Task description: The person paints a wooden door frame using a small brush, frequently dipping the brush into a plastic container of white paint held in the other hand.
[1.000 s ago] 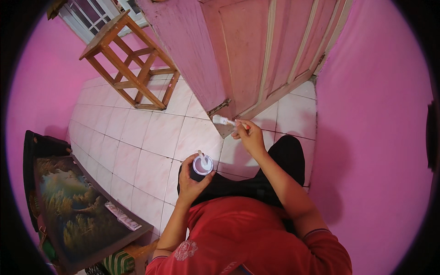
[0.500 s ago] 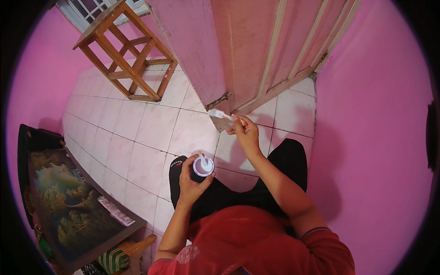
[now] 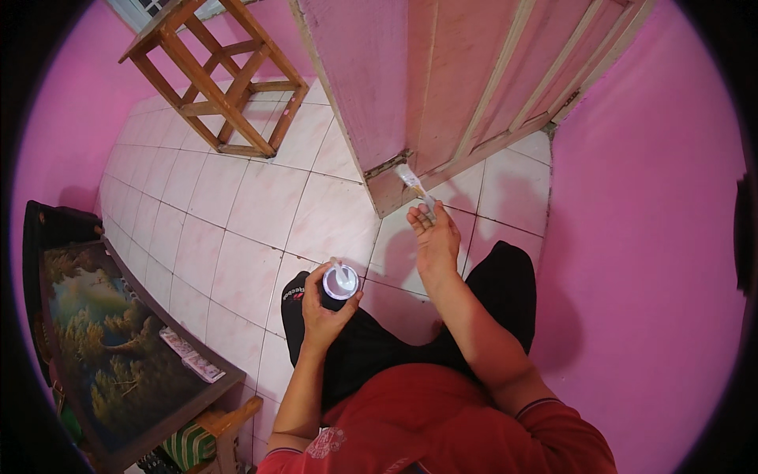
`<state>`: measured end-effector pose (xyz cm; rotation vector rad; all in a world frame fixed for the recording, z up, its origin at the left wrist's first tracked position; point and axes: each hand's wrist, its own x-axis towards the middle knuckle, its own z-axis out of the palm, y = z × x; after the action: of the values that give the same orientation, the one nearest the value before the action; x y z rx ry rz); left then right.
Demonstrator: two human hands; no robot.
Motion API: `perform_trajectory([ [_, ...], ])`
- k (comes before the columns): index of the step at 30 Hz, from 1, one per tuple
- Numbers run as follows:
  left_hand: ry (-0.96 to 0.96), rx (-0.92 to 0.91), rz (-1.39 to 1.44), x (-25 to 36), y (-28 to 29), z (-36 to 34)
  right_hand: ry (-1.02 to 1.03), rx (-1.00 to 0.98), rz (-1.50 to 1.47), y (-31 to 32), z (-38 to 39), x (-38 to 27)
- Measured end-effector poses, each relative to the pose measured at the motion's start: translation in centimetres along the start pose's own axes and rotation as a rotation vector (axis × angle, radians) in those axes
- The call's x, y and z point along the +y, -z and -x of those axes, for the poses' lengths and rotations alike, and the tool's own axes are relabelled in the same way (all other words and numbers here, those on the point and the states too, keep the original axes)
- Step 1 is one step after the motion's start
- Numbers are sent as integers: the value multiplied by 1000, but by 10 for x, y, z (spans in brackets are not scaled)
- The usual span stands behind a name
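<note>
My left hand point(image 3: 321, 317) is wrapped round a small round can point(image 3: 340, 292) of pale paint, held over my left knee. A light-coloured stick point(image 3: 339, 271) leans inside it against the rim. My right hand point(image 3: 437, 246) grips a paintbrush point(image 3: 412, 181) by its handle. Its white-coated bristles point up and to the left, at the lower part of a pink wooden door point(image 3: 458, 87). Whether the tips touch the door I cannot tell. Beside the bristles runs a dark, rough strip point(image 3: 388, 163) across the door's lower corner.
Pale tiles point(image 3: 253, 205) cover the floor. A tall wooden stool point(image 3: 229, 95) stands at the far left. A framed landscape painting point(image 3: 118, 340) leans at the near left, above a wooden piece point(image 3: 230, 417) with striped green cloth. The pink wall point(image 3: 632, 237) rises close on my right.
The brush has swung from pointing left to pointing up and left towards the door. My right hand has turned and moved slightly right. The view has shifted a little; my left hand still holds the can.
</note>
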<state>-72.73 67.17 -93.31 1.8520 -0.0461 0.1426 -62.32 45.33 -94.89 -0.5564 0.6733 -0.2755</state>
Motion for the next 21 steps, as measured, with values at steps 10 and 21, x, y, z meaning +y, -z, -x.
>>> perform_trajectory([
  [10,27,3,15,-31,12,-3,-30,-115,261,1,43,16],
  [21,5,76,10,-37,9,-14,205,-8,241,11,-6,-20],
])
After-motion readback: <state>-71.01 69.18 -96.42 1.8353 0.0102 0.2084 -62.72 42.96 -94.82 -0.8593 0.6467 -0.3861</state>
